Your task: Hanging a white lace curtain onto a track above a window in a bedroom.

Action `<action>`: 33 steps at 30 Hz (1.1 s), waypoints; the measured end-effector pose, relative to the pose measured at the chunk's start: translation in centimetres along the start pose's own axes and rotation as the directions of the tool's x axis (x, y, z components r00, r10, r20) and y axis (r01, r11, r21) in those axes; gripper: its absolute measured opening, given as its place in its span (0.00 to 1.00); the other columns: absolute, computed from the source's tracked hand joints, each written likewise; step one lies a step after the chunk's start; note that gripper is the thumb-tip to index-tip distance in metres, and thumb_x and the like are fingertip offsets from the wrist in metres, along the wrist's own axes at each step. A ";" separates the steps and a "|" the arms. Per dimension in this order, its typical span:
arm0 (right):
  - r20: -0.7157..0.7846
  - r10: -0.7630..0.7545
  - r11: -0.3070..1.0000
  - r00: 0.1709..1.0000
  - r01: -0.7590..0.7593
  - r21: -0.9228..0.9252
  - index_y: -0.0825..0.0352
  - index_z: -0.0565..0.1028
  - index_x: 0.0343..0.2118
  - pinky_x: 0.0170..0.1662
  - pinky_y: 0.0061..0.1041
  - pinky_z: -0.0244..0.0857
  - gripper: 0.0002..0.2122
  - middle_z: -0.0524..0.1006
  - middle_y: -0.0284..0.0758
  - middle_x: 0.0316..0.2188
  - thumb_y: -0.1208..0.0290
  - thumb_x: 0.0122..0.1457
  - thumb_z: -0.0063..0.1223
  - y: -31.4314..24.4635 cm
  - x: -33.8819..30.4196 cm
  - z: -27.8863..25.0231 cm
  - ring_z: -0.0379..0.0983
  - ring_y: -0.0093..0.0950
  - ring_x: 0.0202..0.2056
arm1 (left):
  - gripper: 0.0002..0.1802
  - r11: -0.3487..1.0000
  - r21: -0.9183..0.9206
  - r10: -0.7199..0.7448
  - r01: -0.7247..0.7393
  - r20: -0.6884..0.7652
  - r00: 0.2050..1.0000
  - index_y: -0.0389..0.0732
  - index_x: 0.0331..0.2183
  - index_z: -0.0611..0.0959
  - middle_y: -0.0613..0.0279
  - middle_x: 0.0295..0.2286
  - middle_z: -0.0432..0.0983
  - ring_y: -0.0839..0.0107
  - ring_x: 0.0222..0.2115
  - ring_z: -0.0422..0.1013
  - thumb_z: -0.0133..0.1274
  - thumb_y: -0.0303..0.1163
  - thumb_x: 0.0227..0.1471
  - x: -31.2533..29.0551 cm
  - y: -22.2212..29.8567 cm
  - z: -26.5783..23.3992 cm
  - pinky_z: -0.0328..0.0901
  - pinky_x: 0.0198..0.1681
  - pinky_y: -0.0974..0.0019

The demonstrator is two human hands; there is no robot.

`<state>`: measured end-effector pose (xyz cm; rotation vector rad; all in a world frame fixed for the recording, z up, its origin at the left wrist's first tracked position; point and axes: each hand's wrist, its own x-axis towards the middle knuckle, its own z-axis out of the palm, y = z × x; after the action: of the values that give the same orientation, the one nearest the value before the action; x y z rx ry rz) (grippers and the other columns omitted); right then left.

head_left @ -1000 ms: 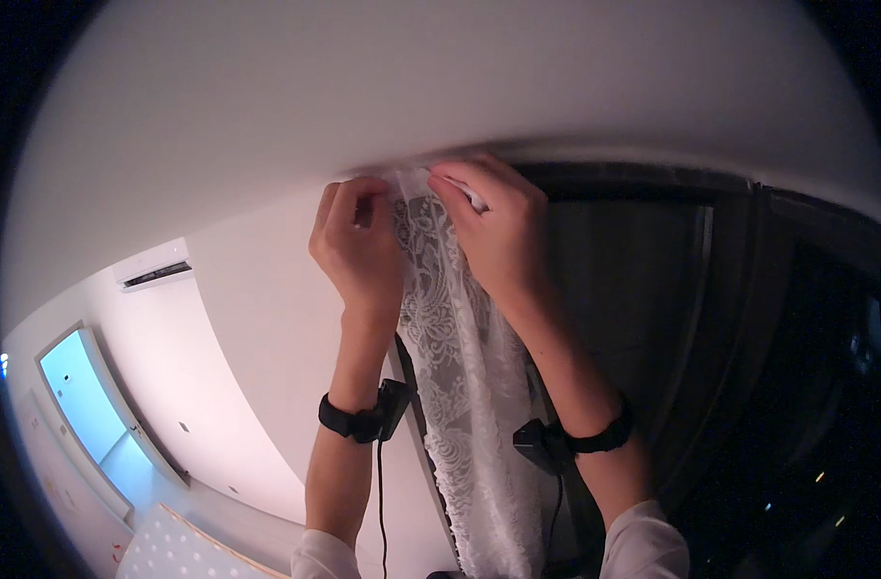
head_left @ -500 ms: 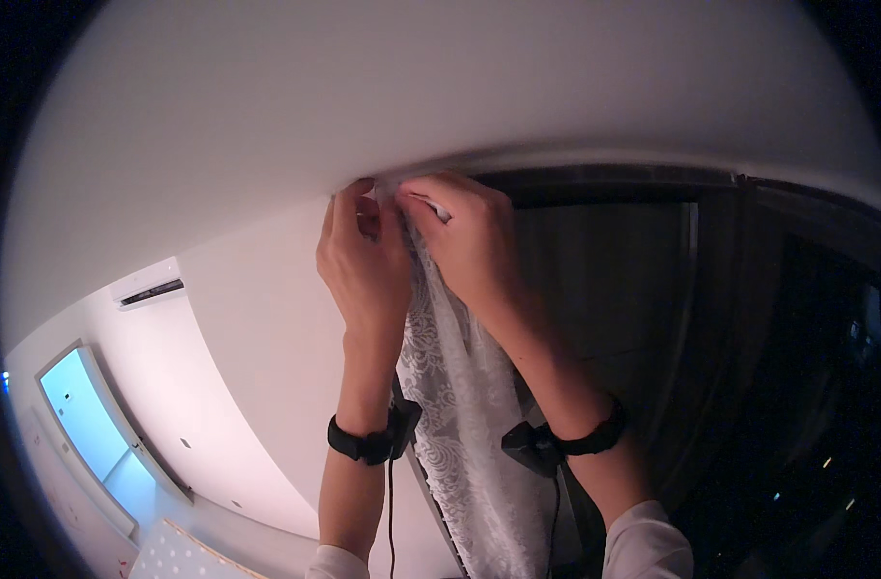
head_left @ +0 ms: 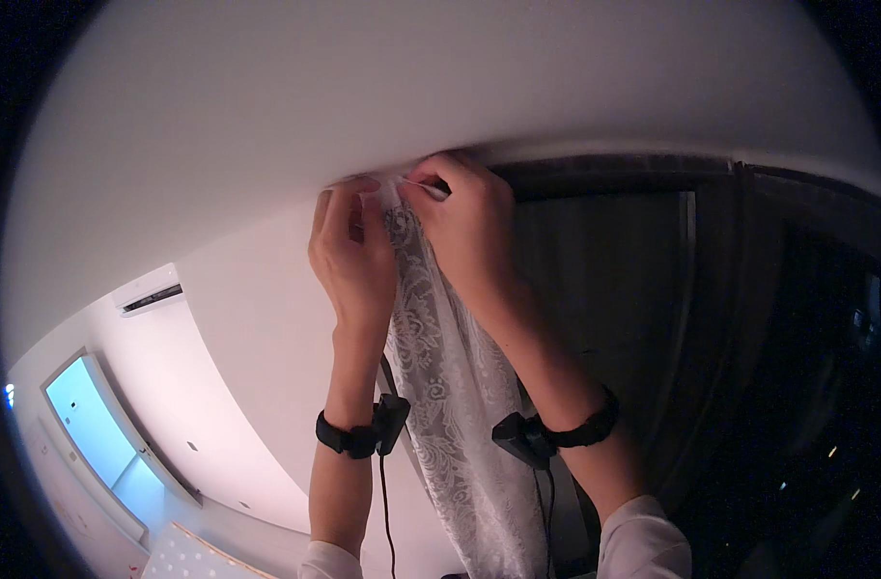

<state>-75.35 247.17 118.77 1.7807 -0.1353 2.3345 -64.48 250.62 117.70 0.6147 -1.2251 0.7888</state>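
Observation:
A white lace curtain [head_left: 433, 386] hangs in a long narrow drape from where wall and ceiling meet. Both of my arms are raised to its top. My left hand [head_left: 353, 256] closes its fingertips on the left of the top edge. Just to the right, my right hand [head_left: 467, 217] pinches the top edge between thumb and forefinger, and a white strip of it shows beside the thumb. A short stretch of pale fabric spans the small gap between the hands. How the curtain is fixed above cannot be made out.
The ceiling [head_left: 440, 77] lies right above my hands. To the right are a dark window frame [head_left: 624, 174] and dark glass. An air conditioner [head_left: 151, 292] and a bluish-lit doorway [head_left: 88, 425] are at left. Cables hang from black wrist straps [head_left: 349, 439].
My left hand has shifted slightly left and down, and my right hand a little up. The gap between them is wider, showing more of the curtain's top.

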 end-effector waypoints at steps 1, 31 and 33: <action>-0.007 0.007 1.000 1.000 -0.007 -0.011 0.71 0.75 0.26 0.32 0.30 0.69 0.06 0.78 0.42 0.26 0.80 0.44 0.62 0.0 0.0 -0.1 0.77 0.38 0.29 | 0.05 1.000 -0.002 -0.001 0.001 0.004 1.000 0.36 0.33 0.79 0.58 0.26 0.73 0.68 0.22 0.70 0.53 0.21 0.50 -0.2 0.0 0.2 0.64 0.26 0.67; 0.067 0.215 0.957 0.974 -0.223 0.185 0.71 0.78 0.29 0.35 0.34 0.71 0.03 0.79 0.46 0.28 0.80 0.52 0.54 -1.2 -1.8 -0.4 0.78 0.43 0.30 | 0.06 0.982 -0.149 -0.090 0.114 0.159 0.983 0.31 0.33 0.81 0.57 0.28 0.76 0.72 0.26 0.73 0.52 0.21 0.53 -0.3 -0.8 -1.1 0.67 0.29 0.71; 0.052 0.179 0.977 0.982 -0.184 0.106 0.71 0.78 0.29 0.34 0.35 0.71 0.03 0.79 0.46 0.28 0.80 0.52 0.55 -1.1 -1.9 -0.1 0.77 0.44 0.30 | 0.06 0.958 -0.247 -0.106 0.147 0.170 0.980 0.30 0.32 0.82 0.58 0.26 0.76 0.74 0.24 0.72 0.55 0.23 0.52 -0.2 -0.7 -1.0 0.66 0.28 0.72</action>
<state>-74.75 248.10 116.87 1.9468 -0.1856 2.4740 -63.34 250.96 117.26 0.5413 -1.3899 0.4691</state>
